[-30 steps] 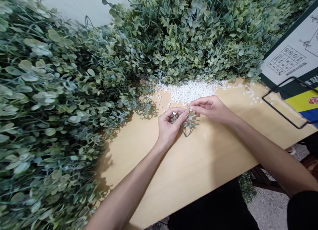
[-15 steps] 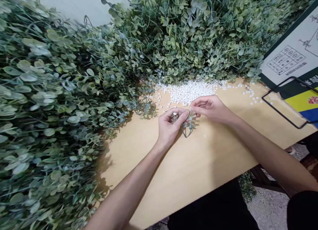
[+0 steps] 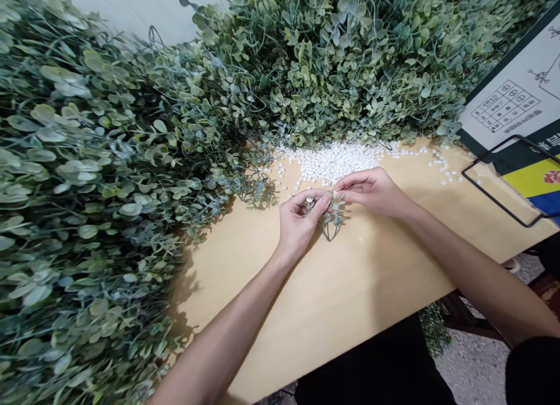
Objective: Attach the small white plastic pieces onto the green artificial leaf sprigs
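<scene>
My left hand is closed on a small artificial leaf sprig, its thumb pressed against the index finger. Green leaves and thin stems hang below the fingers toward the table. One white bead-like piece shows on the sprig within the curl of the left hand. At the sprig's upper end, my right hand pinches with thumb and index finger. A small pale piece shows at those fingertips, too small to name surely. Just behind the hands lies a spread pile of small white bead-like pieces.
Dense artificial foliage is heaped along the left and back of the wooden table. At right stands a printed box, with a black wire frame before it. Loose white pieces are scattered near it.
The right fingertips have shifted slightly at the sprig's upper end, and a pale piece shows more there. Both hands otherwise keep their places.
</scene>
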The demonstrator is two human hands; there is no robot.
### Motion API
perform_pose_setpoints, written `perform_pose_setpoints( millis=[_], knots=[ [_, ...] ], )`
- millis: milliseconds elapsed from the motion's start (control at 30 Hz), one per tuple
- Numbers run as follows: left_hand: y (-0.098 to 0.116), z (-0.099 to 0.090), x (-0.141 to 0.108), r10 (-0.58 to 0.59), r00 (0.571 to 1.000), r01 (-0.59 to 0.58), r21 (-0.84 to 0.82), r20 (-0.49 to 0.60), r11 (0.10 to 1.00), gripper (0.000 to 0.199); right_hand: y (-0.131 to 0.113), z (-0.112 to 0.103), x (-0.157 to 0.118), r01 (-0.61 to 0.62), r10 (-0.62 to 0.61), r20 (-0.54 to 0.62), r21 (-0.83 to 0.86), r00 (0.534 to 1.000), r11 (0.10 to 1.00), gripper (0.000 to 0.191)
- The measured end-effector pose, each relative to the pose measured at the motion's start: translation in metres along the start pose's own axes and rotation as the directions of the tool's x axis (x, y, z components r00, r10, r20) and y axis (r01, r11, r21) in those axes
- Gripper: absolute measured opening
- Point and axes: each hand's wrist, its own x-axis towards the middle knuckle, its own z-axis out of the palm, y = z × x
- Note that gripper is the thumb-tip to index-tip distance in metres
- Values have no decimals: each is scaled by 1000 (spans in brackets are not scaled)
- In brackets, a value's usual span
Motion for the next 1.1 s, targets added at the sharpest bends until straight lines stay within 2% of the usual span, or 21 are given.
perform_pose_setpoints(
  millis=[167,600,900,1100],
  knots=[
    [-2,-1,0,9,1000,-9,15,-13,1000,20,5,3,-1,77,-77,19,-12,997,997,13],
    [5,0,-1,30,999,-31,62,20,998,22,5,4,-3,3,-4,-29,-44,1000,999,18],
    [6,1,-2,28,999,-31,88,31,996,24,3,2,-2,-17,17,14,-14,1000,1000,26],
    [5,0,-2,29,999,-31,97,25,995,25,5,2,-3,-22,22,24,0,999,1000,25]
  ],
)
